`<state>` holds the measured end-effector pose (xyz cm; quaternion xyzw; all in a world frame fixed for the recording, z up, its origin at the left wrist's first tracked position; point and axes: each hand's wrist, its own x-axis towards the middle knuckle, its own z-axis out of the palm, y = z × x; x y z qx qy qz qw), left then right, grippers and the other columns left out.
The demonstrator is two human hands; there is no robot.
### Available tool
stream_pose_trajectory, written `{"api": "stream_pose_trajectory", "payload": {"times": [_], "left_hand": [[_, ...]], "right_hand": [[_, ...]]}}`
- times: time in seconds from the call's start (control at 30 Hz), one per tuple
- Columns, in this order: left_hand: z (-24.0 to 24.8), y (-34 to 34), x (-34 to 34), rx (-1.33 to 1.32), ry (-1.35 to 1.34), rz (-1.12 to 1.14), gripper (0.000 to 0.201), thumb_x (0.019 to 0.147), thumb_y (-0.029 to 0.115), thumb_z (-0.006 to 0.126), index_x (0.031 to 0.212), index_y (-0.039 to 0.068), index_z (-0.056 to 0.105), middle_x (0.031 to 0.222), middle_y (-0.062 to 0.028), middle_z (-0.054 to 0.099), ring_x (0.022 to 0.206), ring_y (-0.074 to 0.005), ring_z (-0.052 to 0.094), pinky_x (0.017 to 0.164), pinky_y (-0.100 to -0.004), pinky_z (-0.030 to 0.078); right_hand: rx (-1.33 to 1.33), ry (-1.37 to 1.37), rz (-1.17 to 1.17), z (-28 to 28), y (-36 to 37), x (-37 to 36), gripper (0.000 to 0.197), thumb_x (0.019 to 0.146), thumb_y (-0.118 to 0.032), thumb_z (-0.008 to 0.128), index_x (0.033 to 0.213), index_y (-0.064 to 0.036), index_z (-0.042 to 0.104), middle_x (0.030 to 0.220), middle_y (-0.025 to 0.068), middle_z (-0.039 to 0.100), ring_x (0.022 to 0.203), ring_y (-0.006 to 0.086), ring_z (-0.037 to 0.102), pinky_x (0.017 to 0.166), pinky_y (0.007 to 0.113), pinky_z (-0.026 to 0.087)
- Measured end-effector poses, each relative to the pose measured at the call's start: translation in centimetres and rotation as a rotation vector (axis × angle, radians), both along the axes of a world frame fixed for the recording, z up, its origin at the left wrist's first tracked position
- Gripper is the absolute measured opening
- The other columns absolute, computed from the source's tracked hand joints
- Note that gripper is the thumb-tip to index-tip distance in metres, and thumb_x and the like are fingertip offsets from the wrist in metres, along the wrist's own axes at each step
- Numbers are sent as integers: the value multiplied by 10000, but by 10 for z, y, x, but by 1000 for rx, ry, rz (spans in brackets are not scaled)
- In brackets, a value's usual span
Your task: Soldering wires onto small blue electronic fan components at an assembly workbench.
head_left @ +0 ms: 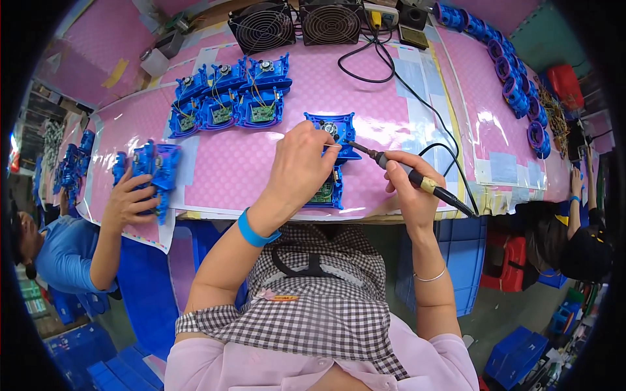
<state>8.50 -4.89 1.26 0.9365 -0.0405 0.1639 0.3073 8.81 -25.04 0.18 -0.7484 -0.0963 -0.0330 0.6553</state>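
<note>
Blue housing (345,125) partly under left hand (301,159) pinching thin wire (333,145); right hand (415,190) gripping soldering iron (383,159) beside

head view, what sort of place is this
Probably an electronics assembly workshop: a soldering iron in the right hand, blue housings with green circuit boards, and a co-worker handling similar parts.
</note>
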Motion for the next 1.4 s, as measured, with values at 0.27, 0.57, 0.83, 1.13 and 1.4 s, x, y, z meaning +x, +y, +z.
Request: {"api": "stream_pose_trajectory", "payload": {"times": [0.27, 0.57, 0.83, 1.13, 1.4], "left_hand": [[-2, 9, -7, -478, 77, 128, 140, 755, 122, 714, 805, -7, 689, 772, -154, 669, 673, -264, 633, 593, -350, 480], [-8, 9, -6, -117, -77, 5, 102, 764, 67, 701, 839, -3, 702, 751, -116, 668, 678, -211, 644, 590, -326, 480], [-10, 14, -7, -47, -70, 51, 104, 747, 66, 698, 831, 6, 707, 731, -125, 661, 649, -236, 633, 587, -347, 478], [-11, 14, -6, -63, -52, 52, 106, 745, 68, 704, 835, 10, 708, 728, -125, 658, 650, -236, 635, 585, -348, 476], [-11, 13, -7, -80, -62, 49, 110, 745, 57, 705, 841, 4, 708, 742, -129, 662, 664, -236, 642, 582, -342, 486]], "right_hand": [[63, -45, -12, 3, 4, -4, 192, 848, -28, 622, 1015, 61, 656, 737, 97, 659, 579, 114, 605, 543, 222, 485], [98, -61, -32, 3, 5, -6, 193, 852, -26, 617, 1019, 66, 647, 729, 102, 656, 569, 110, 595, 544, 216, 474], [51, -74, 35, -1, 11, -4, 182, 849, -36, 629, 1005, 54, 660, 737, 94, 661, 580, 110, 614, 534, 211, 492], [33, -112, 53, -6, 16, -1, 177, 850, -45, 640, 999, 46, 665, 736, 87, 663, 584, 107, 622, 521, 203, 489], [67, -87, 41, -1, 14, -3, 186, 852, -35, 632, 1013, 54, 659, 725, 84, 654, 578, 102, 606, 534, 211, 481]]}}
